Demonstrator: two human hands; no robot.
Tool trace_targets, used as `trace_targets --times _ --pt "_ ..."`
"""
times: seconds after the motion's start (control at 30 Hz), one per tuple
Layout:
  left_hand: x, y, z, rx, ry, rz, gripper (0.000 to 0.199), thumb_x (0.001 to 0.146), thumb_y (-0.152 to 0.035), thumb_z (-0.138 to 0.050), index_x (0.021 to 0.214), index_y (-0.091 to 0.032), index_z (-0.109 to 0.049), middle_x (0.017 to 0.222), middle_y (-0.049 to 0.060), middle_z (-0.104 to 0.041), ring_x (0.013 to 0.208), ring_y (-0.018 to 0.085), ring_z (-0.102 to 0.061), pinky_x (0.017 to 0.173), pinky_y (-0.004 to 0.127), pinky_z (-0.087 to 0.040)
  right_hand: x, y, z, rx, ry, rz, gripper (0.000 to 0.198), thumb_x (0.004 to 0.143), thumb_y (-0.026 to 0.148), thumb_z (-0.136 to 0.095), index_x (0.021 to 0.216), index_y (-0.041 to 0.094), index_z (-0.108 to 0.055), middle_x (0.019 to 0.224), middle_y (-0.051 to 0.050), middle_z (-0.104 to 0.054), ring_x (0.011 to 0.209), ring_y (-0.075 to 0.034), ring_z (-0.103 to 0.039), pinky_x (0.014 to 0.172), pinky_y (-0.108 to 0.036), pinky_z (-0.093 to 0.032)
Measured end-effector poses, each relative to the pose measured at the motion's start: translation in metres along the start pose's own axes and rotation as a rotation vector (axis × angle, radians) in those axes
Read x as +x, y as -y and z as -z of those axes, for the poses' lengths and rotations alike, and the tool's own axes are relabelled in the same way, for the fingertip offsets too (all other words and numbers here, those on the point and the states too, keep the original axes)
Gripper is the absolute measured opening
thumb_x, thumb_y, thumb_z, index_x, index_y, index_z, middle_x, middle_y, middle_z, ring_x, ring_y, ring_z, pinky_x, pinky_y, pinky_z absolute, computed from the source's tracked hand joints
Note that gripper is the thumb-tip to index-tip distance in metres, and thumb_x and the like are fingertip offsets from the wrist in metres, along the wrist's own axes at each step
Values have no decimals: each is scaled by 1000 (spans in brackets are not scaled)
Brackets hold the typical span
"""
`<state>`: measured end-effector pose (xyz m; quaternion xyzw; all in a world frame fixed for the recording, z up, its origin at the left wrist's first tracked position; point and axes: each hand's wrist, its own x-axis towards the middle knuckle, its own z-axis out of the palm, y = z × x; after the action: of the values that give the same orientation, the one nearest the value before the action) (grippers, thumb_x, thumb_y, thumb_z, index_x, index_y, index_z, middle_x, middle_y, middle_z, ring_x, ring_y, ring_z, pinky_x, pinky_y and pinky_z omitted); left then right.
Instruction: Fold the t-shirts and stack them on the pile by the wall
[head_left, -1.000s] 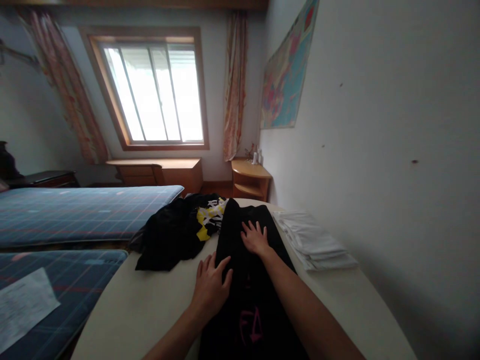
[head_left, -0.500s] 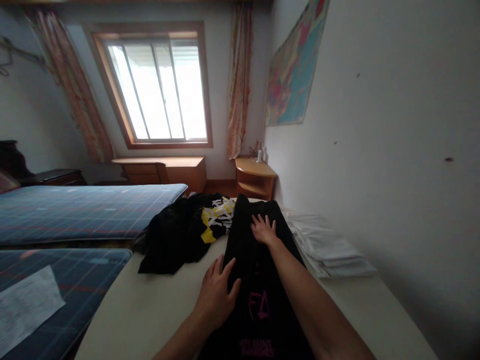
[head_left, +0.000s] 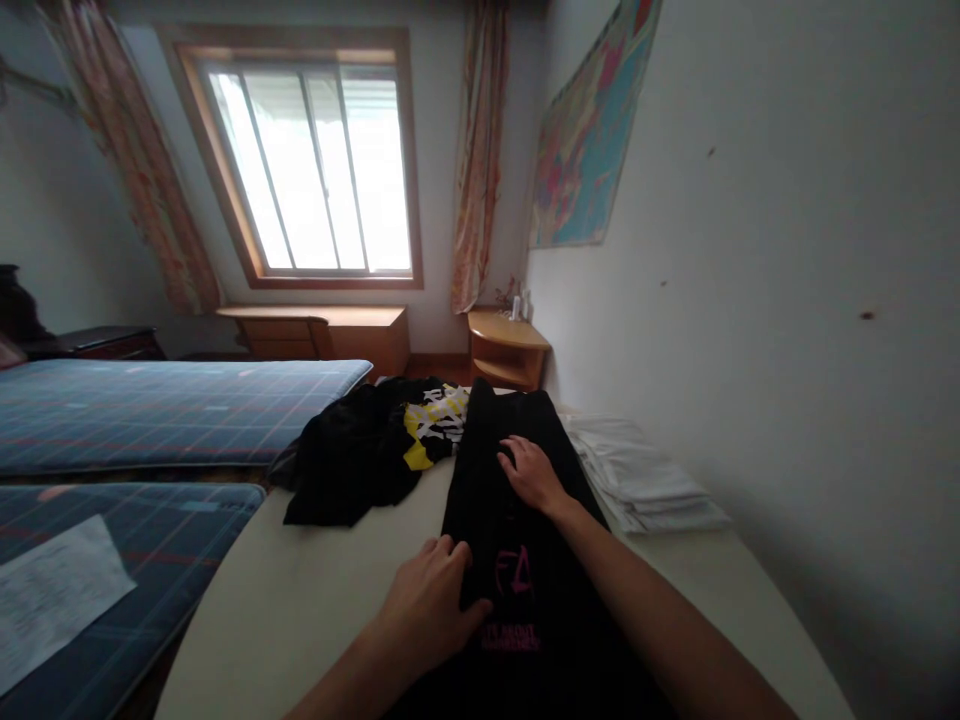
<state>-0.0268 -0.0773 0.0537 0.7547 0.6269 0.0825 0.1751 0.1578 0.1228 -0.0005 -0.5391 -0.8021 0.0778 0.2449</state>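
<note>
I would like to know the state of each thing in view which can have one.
Black garment with pink print: laid out long on the table
Left hand: fingers bent at that garment's edge, grip unclear
Right hand: open, over that garment
Black clothing with yellow print: heaped loosely
White cloth: folded
Curtains: drawn apart
Window: open or shut, unclear
Sheet of paper: spread out
Map: hung up

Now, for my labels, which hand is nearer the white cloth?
Right. The right hand, over the black garment, is left of the white cloth; the left hand is farther left and nearer the camera.
</note>
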Motion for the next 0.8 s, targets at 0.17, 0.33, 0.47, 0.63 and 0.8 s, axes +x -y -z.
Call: trace_targets --times 0.17,0.33,0.47,0.63,0.8 --pt "-7 9 8 16 116 -18 37 78 -38 -65 110 -21 -59 99 9 -71 93 31 -68 77 36 -49 -75 24 17 -22 78 54 51 97 41 -46 142 18 -51 150 -13 -47 139 -27 -42 117 -44 -28" --pt "-7 30 20 -89 215 -107 42 78 -41 -65 113 -18 -58 99 7 -71 87 25 -66 73 32 -48 -166 60 36 -24 296 170 72 90 54 -58 152 22 -40 159 -13 -34 147 -36 -28 120 -57 -19" --pt "-5 40 24 -209 273 -139 51 79 -45 -64 122 -18 -56 100 5 -72 87 22 -66 74 30 -49 -227 78 32 -8 327 467 82 90 59 -58 157 27 -27 160 -15 -29 147 -40 -26 117 -61 -22" --pt "-12 24 28 -219 229 -145 58 79 -44 -64 130 -17 -53 108 9 -72 93 25 -67 79 33 -50 -253 85 21 -51 328 829 50 102 35 -47 150 40 -37 151 -7 -47 135 -34 -48 106 -55 -43" --pt "-33 -1 33 -41 284 -139 68 71 -44 -73 131 -17 -56 112 15 -72 100 35 -68 82 40 -53 -238 95 53 194 559 901 28 98 28 -57 124 36 -64 131 3 -67 123 -20 -60 102 -31 -46"
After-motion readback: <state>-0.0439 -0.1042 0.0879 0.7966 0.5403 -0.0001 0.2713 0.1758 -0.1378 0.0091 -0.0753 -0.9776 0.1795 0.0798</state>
